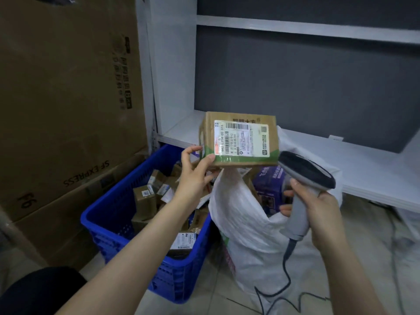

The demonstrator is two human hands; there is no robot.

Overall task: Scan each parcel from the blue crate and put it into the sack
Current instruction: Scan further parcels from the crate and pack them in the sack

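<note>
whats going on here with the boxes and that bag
A person's left hand holds a small cardboard parcel up by its corner, label facing the camera, while the right hand grips a corded scanner just beside it. The parcel is not yet in the white sack below; more parcels lie in the blue crate.

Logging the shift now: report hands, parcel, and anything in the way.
Left hand grips parcel, label toward camera. Right hand grips scanner, beside parcel. Parcel over open sack, purple box inside. Nothing in the way.
</note>
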